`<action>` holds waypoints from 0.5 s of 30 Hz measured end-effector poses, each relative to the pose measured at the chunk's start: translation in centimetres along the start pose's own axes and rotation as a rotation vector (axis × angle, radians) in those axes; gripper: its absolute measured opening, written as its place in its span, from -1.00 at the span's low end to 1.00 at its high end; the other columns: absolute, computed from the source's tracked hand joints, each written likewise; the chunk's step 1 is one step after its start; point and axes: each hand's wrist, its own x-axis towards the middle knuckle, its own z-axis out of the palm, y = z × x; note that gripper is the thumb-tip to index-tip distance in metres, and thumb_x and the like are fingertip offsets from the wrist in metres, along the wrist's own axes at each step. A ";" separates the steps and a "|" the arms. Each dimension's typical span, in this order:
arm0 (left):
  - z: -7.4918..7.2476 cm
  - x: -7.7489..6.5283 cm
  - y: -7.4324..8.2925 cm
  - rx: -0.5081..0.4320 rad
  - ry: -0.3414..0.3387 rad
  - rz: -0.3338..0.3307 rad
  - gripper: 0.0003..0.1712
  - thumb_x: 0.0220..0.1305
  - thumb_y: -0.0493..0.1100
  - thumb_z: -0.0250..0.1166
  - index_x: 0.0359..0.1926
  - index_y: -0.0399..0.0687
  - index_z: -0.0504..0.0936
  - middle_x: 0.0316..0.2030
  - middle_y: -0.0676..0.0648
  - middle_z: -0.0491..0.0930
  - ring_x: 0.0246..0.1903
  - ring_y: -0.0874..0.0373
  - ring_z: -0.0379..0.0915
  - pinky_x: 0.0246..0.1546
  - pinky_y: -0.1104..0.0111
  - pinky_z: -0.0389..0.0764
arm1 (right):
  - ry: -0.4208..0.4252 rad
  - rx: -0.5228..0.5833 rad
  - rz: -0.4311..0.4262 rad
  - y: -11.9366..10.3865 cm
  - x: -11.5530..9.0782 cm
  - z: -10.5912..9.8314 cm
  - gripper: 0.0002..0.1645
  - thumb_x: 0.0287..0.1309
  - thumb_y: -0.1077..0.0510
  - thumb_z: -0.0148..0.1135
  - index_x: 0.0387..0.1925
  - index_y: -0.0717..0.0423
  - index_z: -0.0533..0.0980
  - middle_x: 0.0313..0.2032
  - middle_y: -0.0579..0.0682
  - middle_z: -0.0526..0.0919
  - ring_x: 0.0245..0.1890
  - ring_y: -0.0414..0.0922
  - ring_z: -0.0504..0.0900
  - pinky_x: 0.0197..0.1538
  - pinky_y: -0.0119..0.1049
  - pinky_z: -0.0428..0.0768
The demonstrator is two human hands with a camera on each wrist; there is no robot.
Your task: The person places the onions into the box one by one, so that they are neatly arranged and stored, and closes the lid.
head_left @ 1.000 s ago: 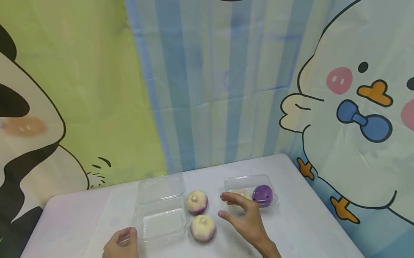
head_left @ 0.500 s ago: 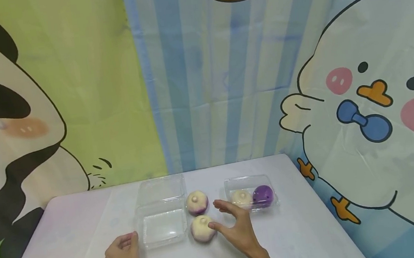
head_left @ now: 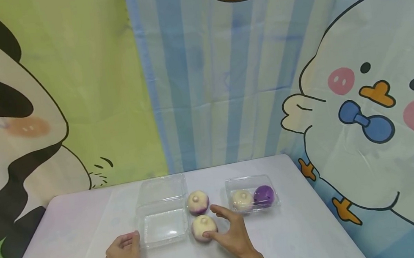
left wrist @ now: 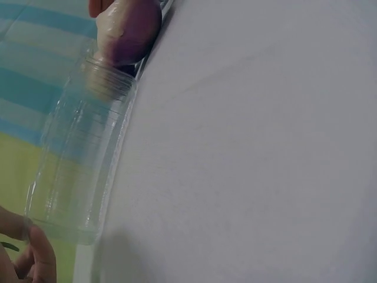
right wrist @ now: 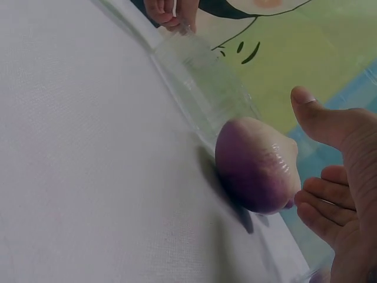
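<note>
My left hand point(head_left: 123, 257) pinches the near-left corner of an open clear plastic clamshell box point(left wrist: 88, 171) between thumb and fingers. To the right of the box sit two round, knob-topped things, white above and purple below, somewhat like turnips. Around the nearer round thing point(head_left: 201, 223), my right hand point(head_left: 234, 234) is spread. In the head view its thumb overlaps that thing's near edge; a gap shows between them in the right wrist view. Just behind is the farther round thing point(head_left: 197, 200), which the hand does not hold.
A second clear plastic box point(head_left: 249, 180) stands at the right of the white table point(head_left: 302, 228). Inside are a whitish round thing point(head_left: 241, 200) and a purple one point(head_left: 263, 196). A cartoon-printed curtain point(head_left: 201, 82) hangs behind the table.
My right hand has come left and nearer, from in front of the right-hand box to around the nearer round thing. The left hand has barely moved, still at the clear box's corner.
</note>
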 end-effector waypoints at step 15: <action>0.2 0.0 -0.4 -0.009 0.018 0.040 -0.74 0.49 -0.23 0.35 -0.11 -0.45 0.74 -0.27 -0.44 0.79 -0.54 0.07 0.69 -0.61 0.56 0.47 | -0.033 -0.042 0.039 1.3 -0.7 1.1 -0.06 -0.17 -0.04 0.84 0.28 0.16 0.66 0.17 0.07 0.83 0.11 -0.04 0.83 0.40 -0.03 0.71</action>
